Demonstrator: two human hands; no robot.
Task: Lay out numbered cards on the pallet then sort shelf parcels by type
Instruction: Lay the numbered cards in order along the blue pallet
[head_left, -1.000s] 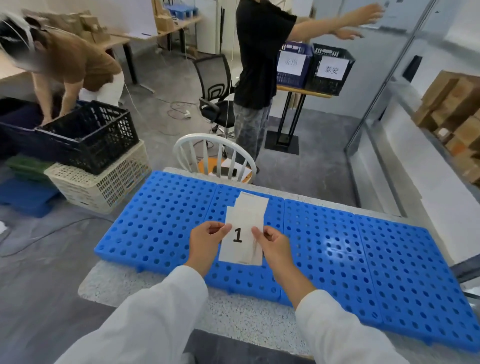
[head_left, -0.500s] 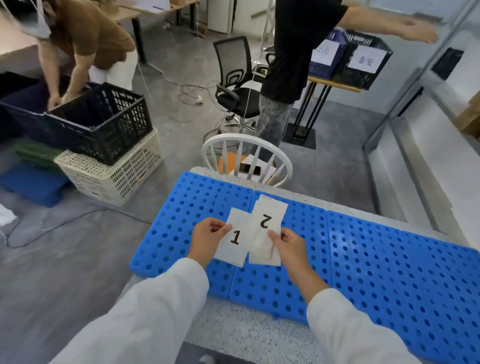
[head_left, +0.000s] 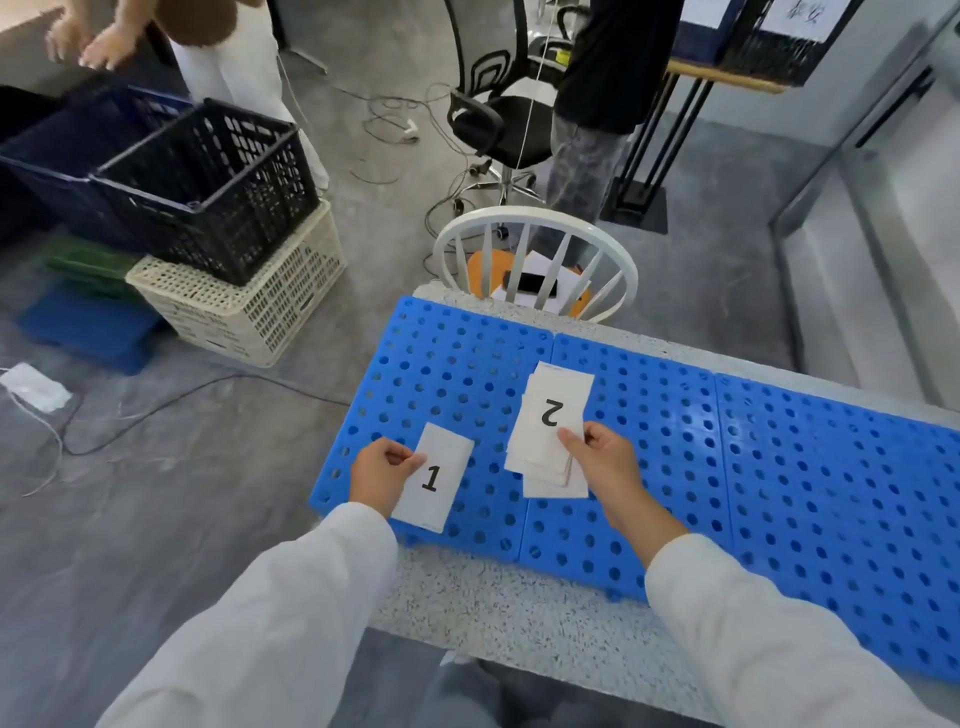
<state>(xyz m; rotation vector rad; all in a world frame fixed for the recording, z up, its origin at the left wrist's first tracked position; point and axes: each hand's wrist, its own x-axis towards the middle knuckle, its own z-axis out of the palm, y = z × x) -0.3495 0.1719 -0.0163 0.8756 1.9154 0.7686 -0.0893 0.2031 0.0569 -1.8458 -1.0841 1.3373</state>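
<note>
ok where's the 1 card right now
In the head view, the 1 card is pinched by the left hand over the near left corner of the blue pallet, just left of the stack of cards that the right hand holds.

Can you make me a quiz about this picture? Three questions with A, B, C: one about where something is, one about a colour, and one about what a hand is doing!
1. Where is the card marked 1?
A. On the white chair
B. In the left grip, over the pallet
C. In the black crate

2. What colour is the pallet?
A. Red
B. Yellow
C. Blue

3. What is the right grip doing?
A. Pinching a stack of cards with 2 on top
B. Hanging empty
C. Lying flat on the pallet

Answers:
1 B: thumb and fingers pinch the card's edge above the pallet's left end.
2 C: every holed panel is bright blue.
3 A: the thumb presses on the top card, just below the 2.
</note>
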